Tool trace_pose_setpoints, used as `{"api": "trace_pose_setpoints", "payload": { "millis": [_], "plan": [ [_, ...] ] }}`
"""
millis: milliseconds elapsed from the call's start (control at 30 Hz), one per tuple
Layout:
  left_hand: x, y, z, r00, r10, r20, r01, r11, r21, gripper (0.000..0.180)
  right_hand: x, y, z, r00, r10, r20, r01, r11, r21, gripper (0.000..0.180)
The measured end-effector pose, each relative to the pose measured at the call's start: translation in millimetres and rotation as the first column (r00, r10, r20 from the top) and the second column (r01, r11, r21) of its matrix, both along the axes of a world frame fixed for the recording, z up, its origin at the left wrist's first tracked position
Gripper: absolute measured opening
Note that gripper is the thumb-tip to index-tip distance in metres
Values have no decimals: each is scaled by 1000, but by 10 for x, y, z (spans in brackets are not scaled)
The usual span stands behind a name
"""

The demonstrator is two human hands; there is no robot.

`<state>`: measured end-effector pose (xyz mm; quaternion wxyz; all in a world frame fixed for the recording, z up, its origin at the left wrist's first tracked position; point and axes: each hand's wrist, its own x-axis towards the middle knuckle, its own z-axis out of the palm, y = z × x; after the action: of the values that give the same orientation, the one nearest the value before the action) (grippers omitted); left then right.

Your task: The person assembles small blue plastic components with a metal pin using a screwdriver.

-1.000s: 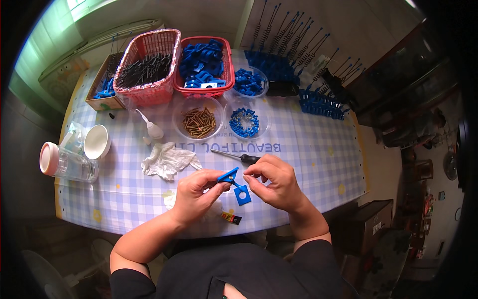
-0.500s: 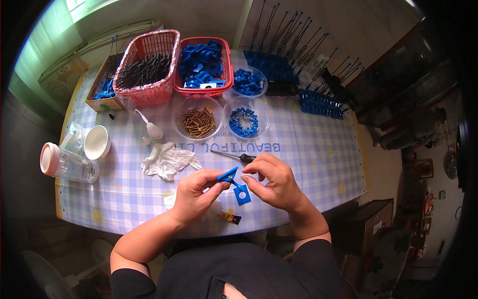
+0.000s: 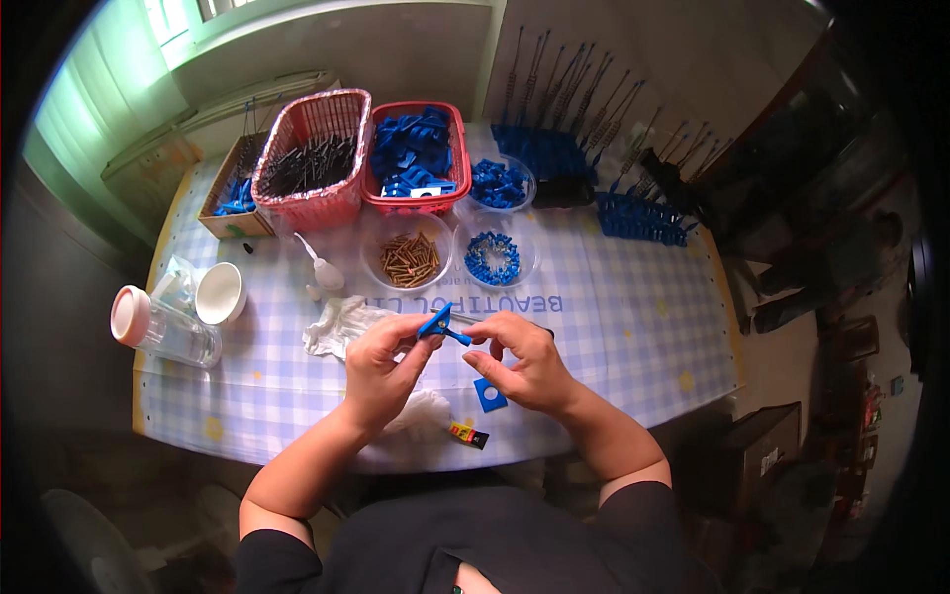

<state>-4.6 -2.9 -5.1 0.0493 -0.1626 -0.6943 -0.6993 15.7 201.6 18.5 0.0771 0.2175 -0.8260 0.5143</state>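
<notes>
Since half a second ago the blue plastic piece [image 3: 436, 324] has tipped a little more upright between the two hands, and the square blue part [image 3: 489, 395] now shows clear of the right wrist, flat on the worktop [image 3: 633, 327].

The left hand [image 3: 381, 361] is pinched shut on the blue plastic piece from its 7 o'clock side, thumb and forefinger on the wide end. The right hand [image 3: 520, 358] closes finger and thumb on the thin stem at the piece's 3 o'clock end. What exactly the stem is, a pin or a screw, is too small to tell. The piece itself is bright blue, flat-ended with a narrow arm, tilted, held above the checked cloth at mid-worktop, at the 6 o'clock side of the two clear bowls.

Hard to make out: a dark tool lies behind the right hand's fingers, mostly hidden. A small yellow and black tube [image 3: 468, 434] sits at the near edge, at 7 o'clock of the square blue part. A white rag [image 3: 336, 327] is partly covered by the left hand.

Farther off, at 12 o'clock, a bowl of brass screws [image 3: 407, 259] stands just beside a bowl of blue rings [image 3: 492, 257]. Behind them a red basket of dark rods [image 3: 309, 163] touches a red basket of blue parts [image 3: 416, 158]. At 9 o'clock stand a white cup [image 3: 220, 293] and a clear jar [image 3: 163, 332] on its side. The worktop's far right corner is lost in shadow.
</notes>
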Motion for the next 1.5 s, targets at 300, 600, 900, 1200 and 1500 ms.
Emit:
{"api": "trace_pose_setpoints", "payload": {
  "millis": [300,600,900,1200,1500],
  "plan": [
    [-73,72,106,997,-74,-2,73,989,-127,19,-11,34,-5,993,-90,-70,79,986,-149,22],
    [-159,272,133,949,-228,218,213,973,89,18,-37,67,22,959,-218,-182,184,965,-185,22],
    [-165,352,32,994,-104,13,102,990,100,18,-19,105,54,772,-152,-618,298,944,141,32],
    [-173,325,-26,997,-67,42,61,991,121,18,94,6,64,760,-126,-638,399,866,303,43],
    [-151,362,-21,996,-73,42,63,977,202,17,144,-16,38,830,-92,-550,347,857,381,55]
  ]
}}
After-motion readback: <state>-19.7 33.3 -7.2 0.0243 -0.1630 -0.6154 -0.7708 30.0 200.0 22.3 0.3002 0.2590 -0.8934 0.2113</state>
